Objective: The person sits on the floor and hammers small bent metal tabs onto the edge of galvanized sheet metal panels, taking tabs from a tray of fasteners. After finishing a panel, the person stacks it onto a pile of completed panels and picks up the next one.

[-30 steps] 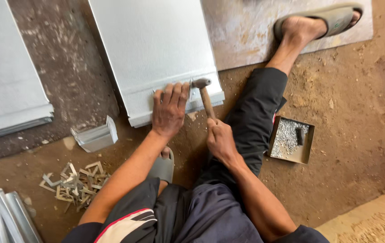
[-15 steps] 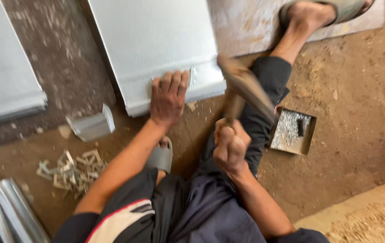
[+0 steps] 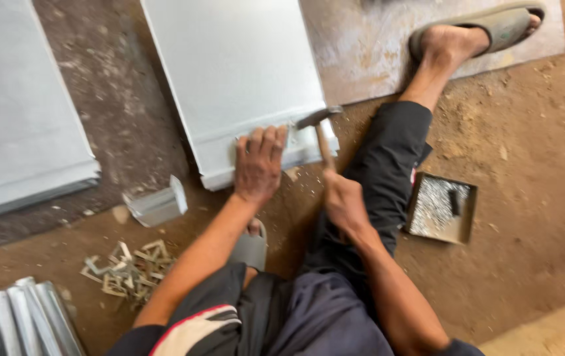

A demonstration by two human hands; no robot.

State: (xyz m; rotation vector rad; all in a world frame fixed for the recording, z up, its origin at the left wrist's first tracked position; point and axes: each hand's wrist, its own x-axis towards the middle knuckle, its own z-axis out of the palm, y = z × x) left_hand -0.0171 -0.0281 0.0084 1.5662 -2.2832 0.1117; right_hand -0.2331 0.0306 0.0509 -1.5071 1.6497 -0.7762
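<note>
In the head view, a person sits on a dirt floor (image 3: 533, 198) and looks down at a pale grey sheet-metal panel (image 3: 236, 72), the landmark for everything here. The left hand (image 3: 258, 165) lies palm down on the panel's near folded edge, its fingers (image 3: 266, 140) spread slightly and pressing flat on the metal. The right hand (image 3: 343, 201) is just off the panel's near right corner, its fingers wrapped tight around the wooden handle of a hammer (image 3: 322, 135). The hammer's metal head sits at the panel's near edge, just right of the left hand; whether it touches the metal cannot be told.

Right of the panel, one leg in dark trousers stretches out, and its foot in a grey sandal (image 3: 493, 26) rests on a worn slab (image 3: 361, 53) that lies against the panel's right side. Farther right of the panel's near corner, a shallow square tray (image 3: 442, 209) of small silvery fasteners sits on the floor. Left of the panel's near edge lies a small bent metal bracket (image 3: 158, 204), and nearer the person a heap of small metal clips (image 3: 130, 270). Well left of the panel lies a second grey sheet (image 3: 18, 118).
</note>
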